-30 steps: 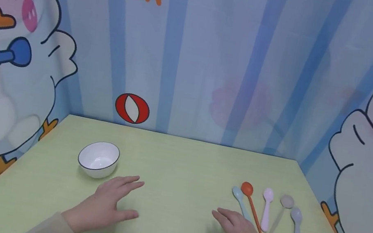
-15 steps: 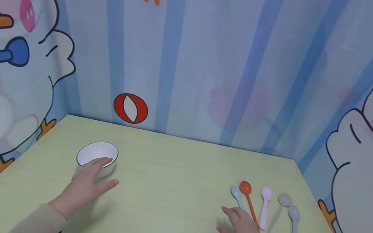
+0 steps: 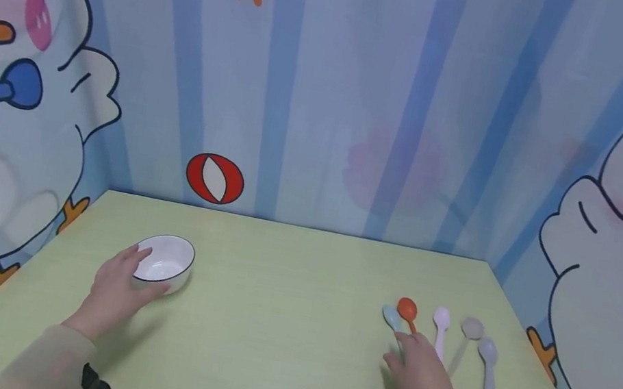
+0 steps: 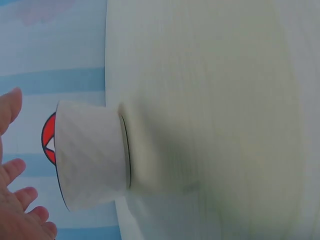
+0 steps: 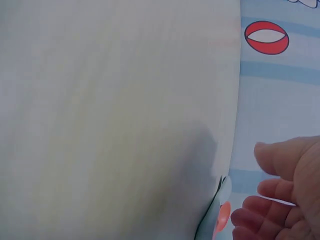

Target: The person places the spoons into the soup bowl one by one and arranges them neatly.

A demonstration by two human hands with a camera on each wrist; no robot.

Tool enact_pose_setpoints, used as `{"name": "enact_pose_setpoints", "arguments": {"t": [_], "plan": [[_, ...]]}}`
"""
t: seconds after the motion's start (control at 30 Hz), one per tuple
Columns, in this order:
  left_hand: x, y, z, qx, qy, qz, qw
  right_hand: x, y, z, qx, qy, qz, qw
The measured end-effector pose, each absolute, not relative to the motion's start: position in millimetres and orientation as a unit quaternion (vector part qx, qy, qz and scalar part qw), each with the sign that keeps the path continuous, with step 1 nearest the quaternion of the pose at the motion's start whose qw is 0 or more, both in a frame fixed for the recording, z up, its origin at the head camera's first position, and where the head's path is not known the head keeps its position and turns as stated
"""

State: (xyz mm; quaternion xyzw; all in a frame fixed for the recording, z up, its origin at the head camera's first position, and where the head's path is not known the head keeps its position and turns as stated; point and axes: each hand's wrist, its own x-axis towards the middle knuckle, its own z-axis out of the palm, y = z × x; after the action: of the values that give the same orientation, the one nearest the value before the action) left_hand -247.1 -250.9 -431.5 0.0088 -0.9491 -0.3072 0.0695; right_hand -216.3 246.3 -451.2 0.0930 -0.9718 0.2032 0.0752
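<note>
Both hands are working apart: the left hand [image 3: 116, 289] is touching the white bowl's [image 3: 165, 259] near-left rim, seemingly not gripping, while the right hand [image 3: 422, 373], fingers relaxed, is reaching over the blue spoon [image 3: 392, 318], whose handle is running toward the person.

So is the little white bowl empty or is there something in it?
Empty. The head view shows the white bowl with a bare white inside.

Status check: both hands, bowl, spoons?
Left hand open, touching white black-rimmed bowl. Right hand open, over handles of pale blue spoon and orange spoon. Nothing blocking.
</note>
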Motion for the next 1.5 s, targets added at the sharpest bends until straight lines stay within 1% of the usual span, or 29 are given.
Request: {"name": "enact_pose_setpoints", "arguments": {"t": [0.2,0.47,0.6,0.77,1.0,1.5], "plan": [[-253,-260,-435,0.030,-0.949,-0.306,0.068,-227,251,-454,0.077,-0.976,0.191,0.071],[-264,-270,-441,0.055,-0.943,-0.329,0.001,-236,255,-458,0.066,-0.979,0.184,0.051],[-269,-272,-443,0.050,-0.941,-0.335,-0.024,-239,256,-459,0.056,-0.982,0.178,0.032],[-274,-275,-445,0.052,-0.939,-0.339,-0.032,-242,255,-460,0.042,-0.986,0.164,0.006],[-278,-281,-448,0.065,-0.928,-0.364,-0.050,-245,252,-458,0.030,-0.987,0.156,-0.012],[-280,-276,-449,0.074,-0.921,-0.379,-0.054,-246,248,-456,0.053,-0.985,0.163,-0.003]]}}
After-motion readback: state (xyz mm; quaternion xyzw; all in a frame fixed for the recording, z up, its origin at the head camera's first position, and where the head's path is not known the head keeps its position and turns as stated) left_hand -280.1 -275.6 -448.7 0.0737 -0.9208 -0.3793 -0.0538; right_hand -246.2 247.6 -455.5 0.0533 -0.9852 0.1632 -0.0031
